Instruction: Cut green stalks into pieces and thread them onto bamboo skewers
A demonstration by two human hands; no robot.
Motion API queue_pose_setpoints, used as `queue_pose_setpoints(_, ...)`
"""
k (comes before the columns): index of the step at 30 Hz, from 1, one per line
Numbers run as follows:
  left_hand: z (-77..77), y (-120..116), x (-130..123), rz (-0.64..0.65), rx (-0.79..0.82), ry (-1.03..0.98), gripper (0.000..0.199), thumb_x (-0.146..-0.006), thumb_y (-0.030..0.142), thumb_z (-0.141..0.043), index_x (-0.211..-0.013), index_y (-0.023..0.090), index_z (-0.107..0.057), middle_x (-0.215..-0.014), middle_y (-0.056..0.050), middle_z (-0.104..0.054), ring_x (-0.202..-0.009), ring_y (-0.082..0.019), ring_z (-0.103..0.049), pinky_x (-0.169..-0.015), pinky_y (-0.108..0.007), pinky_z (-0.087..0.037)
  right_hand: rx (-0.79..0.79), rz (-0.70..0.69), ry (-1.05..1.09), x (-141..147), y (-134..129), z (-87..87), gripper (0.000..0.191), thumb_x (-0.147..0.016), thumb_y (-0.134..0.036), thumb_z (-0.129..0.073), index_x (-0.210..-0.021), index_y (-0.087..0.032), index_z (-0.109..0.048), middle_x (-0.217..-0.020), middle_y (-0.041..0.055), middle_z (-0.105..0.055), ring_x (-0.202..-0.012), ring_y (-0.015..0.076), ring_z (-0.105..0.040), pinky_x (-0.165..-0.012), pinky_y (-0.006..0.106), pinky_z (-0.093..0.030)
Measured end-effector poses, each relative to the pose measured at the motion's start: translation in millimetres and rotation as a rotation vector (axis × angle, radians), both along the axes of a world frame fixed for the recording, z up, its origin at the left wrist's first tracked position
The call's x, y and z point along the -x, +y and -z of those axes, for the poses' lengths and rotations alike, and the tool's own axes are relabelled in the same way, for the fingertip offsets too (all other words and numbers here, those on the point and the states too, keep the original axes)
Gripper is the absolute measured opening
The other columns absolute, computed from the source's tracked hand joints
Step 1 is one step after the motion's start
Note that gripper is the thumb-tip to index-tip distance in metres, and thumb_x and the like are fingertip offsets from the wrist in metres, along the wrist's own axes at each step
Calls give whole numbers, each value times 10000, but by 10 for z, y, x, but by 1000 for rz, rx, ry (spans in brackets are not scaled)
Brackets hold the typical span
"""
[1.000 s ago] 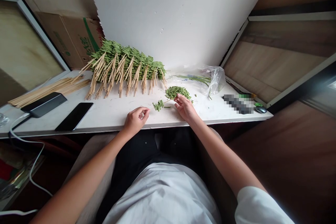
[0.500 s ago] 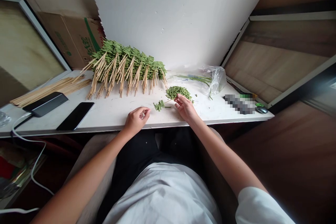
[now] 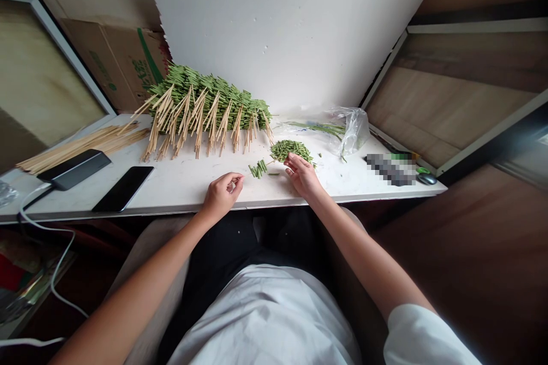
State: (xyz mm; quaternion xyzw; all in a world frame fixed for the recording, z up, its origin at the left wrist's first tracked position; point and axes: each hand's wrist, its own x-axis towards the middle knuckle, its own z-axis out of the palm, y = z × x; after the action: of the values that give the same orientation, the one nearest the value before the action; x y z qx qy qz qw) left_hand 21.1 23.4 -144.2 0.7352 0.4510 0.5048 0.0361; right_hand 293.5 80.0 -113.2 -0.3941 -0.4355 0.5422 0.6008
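Two hands up over a white tabletop [image 3: 180,177], w/ one skewer stick [image 3: 270,163] between them, approx mid-table near the front edge. A short row of cut green pieces [image 3: 258,169] sits on it, side by side, crosswise to the stick.

R hand [image 3: 303,175] has thumb + fingertips pinching the bare end of the stick, just in front of a heap of loose cut bits [image 3: 290,150]. L hand [image 3: 222,193] is curled w/ thumb and index close together, right by the other end; tbh can't tell if it's gripping the stick or not, too small to see.

One stray bit [image 3: 274,174] lies on the table between the hands, nearer the R one. Behind, to the left, there's a big stack of loaded skewers [image 3: 209,97], bare ends pointing toward the person. Far left = bundle of plain sticks [image 3: 81,151], w/ a black device [image 3: 73,170] and a phone [image 3: 123,189] nearby. Back right: clear plastic bag [image 3: 355,130] w/ long green stalks [image 3: 319,127]. Mouse [image 3: 427,178] at far right, next to a pixelated item [image 3: 390,170].
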Motion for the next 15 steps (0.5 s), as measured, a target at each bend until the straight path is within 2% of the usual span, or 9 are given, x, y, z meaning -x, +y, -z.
queue_pose_setpoints(7, 12, 5, -2, -22, 5, 23, 143, -1013, 289, -651, -1020, 194, -758, -828, -32, -763, -595, -126, -597, -618, -252, -471, -98, 112, -110, -121, 93, -1, 386, -679, -547, -945, -866, -238, -808, -927, 63, -783, -918, 226, -705, -664, 309, -463)
queue_pose_setpoints(15, 8, 10, -6, -25, 31, 49, 153, -1021, 298, -652, -1026, 195, -764, -869, -47, -790, -683, -151, -689, -658, -250, -522, -108, 130, -175, -143, 134, 56, 417, -703, -597, -911, -876, -231, -811, -947, 75, -806, -910, 233, -727, -649, 312, -481)
